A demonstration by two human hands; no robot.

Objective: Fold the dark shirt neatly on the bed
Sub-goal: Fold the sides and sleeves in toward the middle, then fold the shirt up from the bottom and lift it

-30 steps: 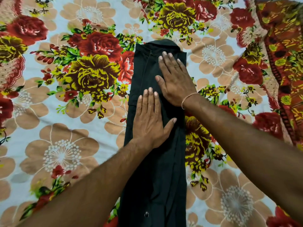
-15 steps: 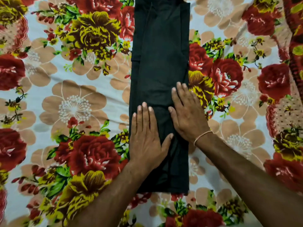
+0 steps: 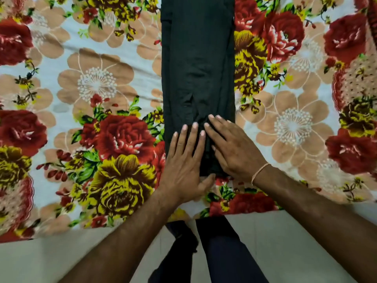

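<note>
Both hands, left hand and right hand, press flat-fingered on the unlabelled dark shirt.

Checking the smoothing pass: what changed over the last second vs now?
Both flat hands slid down the dark shirt toward the person, from near its collar to its near end: left hand and right hand now press there, side by side. Nothing was gripped or released. The shirt stays a long narrow strip on the floral bedsheet.

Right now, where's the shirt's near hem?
Head view, centre: the shirt ends near the bedsheet front edge, hem under the left hand and right hand.
</note>
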